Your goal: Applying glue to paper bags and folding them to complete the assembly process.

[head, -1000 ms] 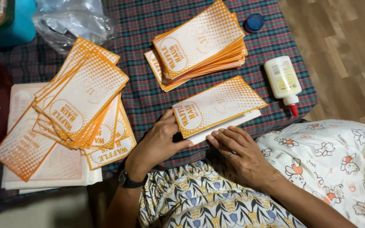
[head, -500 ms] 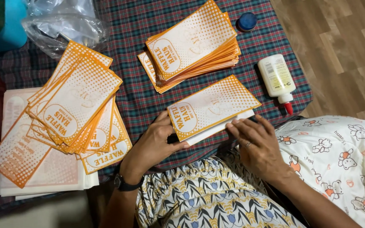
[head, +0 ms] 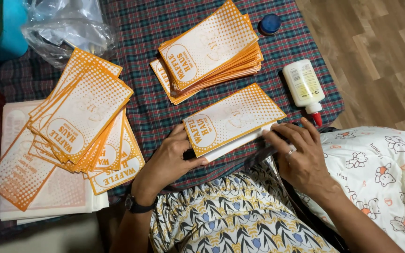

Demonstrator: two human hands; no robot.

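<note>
An orange-and-white paper bag [head: 233,119] lies flat on the plaid cloth [head: 155,107] in front of me, its white lower flap showing. My left hand [head: 169,159] presses on the bag's left end, thumb on the near edge. A dark watch sits on that wrist. My right hand [head: 298,154], with a ring, rests its fingertips on the bag's right near edge, pressing the white flap down. Neither hand lifts the bag.
A neat stack of the same bags [head: 209,51] lies beyond. A fanned pile of bags [head: 83,122] and flat sheets [head: 48,197] sit at left. A white glue bottle with red tip [head: 304,86] lies at right, a blue cap [head: 270,23] behind. A clear plastic bag [head: 66,28] is far left.
My right hand slid rightward along the bag's near edge, from its middle to its right end. The left hand stayed on the left end.
</note>
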